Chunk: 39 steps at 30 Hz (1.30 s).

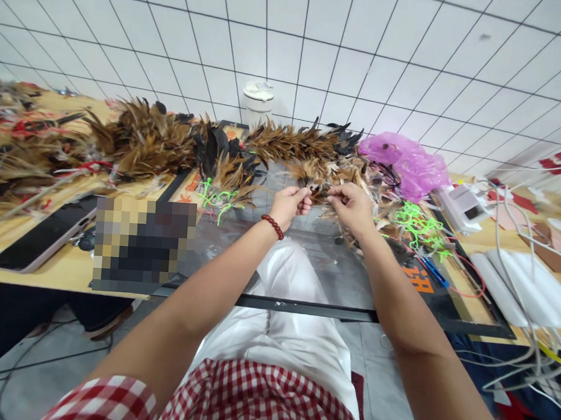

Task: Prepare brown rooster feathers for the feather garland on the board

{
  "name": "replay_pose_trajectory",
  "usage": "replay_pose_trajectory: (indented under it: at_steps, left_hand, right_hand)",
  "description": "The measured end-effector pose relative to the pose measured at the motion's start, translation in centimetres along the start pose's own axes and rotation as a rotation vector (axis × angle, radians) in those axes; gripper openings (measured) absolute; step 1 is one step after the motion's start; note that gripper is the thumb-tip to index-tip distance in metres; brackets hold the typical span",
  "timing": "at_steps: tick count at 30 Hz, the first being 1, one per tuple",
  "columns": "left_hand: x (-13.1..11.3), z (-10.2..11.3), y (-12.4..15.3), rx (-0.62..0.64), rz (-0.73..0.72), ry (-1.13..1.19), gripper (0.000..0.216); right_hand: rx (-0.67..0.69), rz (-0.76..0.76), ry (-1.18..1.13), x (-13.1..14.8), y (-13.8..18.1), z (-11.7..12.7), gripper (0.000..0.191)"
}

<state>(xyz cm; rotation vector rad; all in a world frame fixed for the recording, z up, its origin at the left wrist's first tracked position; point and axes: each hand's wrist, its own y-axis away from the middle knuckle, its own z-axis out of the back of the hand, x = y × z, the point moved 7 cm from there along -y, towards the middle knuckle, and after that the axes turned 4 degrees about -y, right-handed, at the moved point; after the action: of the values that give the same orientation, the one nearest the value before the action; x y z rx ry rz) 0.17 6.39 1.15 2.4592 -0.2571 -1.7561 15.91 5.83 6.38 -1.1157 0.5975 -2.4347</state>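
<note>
1. Between the two hands, over the dark glassy panel [327, 263], some small brown and dark feathers [318, 191] are lying just ahead of the fingertips; they are sitting closer to the left fingertips than to the right. Their long axis is too small and blurred for an onlooker to tell.

2. Just beyond both hands, a loose feather pile [354, 173] is spreading away and toward the person's right, so that the right hand is standing nearer to its bulk. Farther off, a long feather garland [294, 141] is running crosswise, left to right, near the tiled wall.

3. Left hand [286, 205]: the forearm is slanting forward and inward from the near edge, a red bead bracelet [272, 225] is circling the wrist, and the fingers are lying curled, with thumb and forefinger close together. Whether they are clamping a feather, I cannot tell.

4. Right hand [355, 208]: the forearm is slanting forward and inward from the other side, the back of the hand is facing up, and thumb and forefinger are pointing toward the left hand. Whether those two tips are meeting or gripping anything, I cannot tell.

5. Around the right forearm, bright green strands [412, 224] and a blue tool [432, 271] are lying on its outer side, while a purple bag [402, 160] is resting beyond.
</note>
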Motion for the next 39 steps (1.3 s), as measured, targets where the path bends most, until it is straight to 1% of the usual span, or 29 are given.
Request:
replay_pose_trajectory:
  at_steps: [2,4,5,7,10,13,17,22,26,31,33,37,39]
  left_hand:
    - [0.0,0.4,-0.4,-0.034,-0.032,-0.007,0.013]
    - [0.3,0.5,-0.6,-0.045,-0.041,-0.002,0.013]
    - [0.4,0.5,-0.7,-0.043,-0.038,0.000,0.013]
    - [0.4,0.5,-0.8,-0.036,-0.036,0.001,0.013]
    - [0.2,0.6,-0.6,-0.056,-0.038,-0.017,0.014]
    - [0.0,0.7,-0.4,-0.084,-0.045,-0.047,0.014]
    - [0.1,0.4,-0.4,-0.059,-0.051,-0.093,0.014]
    - [0.6,-0.3,-0.4,-0.022,-0.055,-0.270,0.018]
    - [0.6,-0.8,-0.1,0.020,-0.079,-0.391,0.022]
    - [0.6,-1.1,0.0,0.070,-0.117,-0.532,0.025]
    - [0.5,-0.8,-0.2,0.043,-0.129,-0.511,0.026]
    - [-0.5,1.0,-0.5,-0.139,-0.157,-0.220,0.019]
    - [-0.8,1.5,-0.6,-0.189,-0.158,-0.130,0.015]
  right_hand:
    - [0.168,0.003,0.017,-0.7,0.0,-0.5,0.012]
    - [0.358,0.071,0.058,-0.8,0.4,-1.7,0.015]
    - [0.420,0.114,0.103,-0.7,0.6,-2.2,0.016]
    - [0.463,0.182,0.232,-0.3,1.0,-2.9,0.015]
    - [0.433,0.199,0.390,0.4,1.2,-3.4,0.015]
    - [0.359,0.200,0.450,1.3,1.1,-3.3,0.018]
    - [0.304,0.215,0.492,1.9,1.1,-3.0,0.020]
    - [0.272,0.248,0.538,2.2,1.3,-3.1,0.018]
    - [0.258,0.266,0.566,2.2,1.4,-3.3,0.021]
    - [0.214,0.256,0.521,2.1,1.3,-3.2,0.022]
    - [0.196,0.213,0.469,1.7,1.0,-3.0,0.023]
    - [0.125,0.118,0.254,0.5,0.7,-2.4,0.028]
    - [0.084,0.066,0.149,-0.1,0.6,-2.0,0.034]
